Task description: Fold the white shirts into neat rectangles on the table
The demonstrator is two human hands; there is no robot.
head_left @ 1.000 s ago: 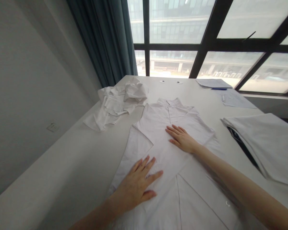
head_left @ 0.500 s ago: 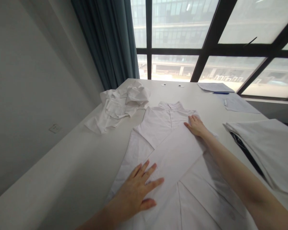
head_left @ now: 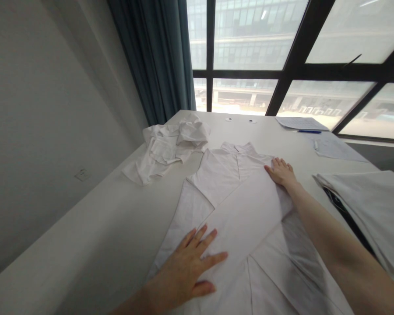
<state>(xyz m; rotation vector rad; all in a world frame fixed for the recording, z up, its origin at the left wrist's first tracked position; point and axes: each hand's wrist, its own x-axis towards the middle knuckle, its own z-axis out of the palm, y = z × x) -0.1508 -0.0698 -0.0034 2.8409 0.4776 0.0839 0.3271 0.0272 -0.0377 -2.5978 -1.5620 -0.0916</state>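
Note:
A white button shirt (head_left: 228, 175) lies flat on the white table, collar (head_left: 239, 148) pointing away from me. One of its sleeves (head_left: 246, 223) is folded diagonally across the front. My left hand (head_left: 184, 267) rests flat on the lower part of the shirt, fingers spread, touching the sleeve's lower edge. My right hand (head_left: 280, 172) presses on the shirt's far right side near the shoulder, at the upper end of the folded sleeve. Neither hand grips the cloth.
A crumpled white garment (head_left: 170, 146) lies at the table's far left. A folded pale garment (head_left: 364, 205) sits at the right edge. Papers (head_left: 300, 123) and a blue pen (head_left: 310, 131) lie at the back right. A wall (head_left: 52, 109) runs along the left.
My right hand has slid from the middle of the shirt outward to its far right shoulder area. My left hand stays in place. The view has tilted slightly upward.

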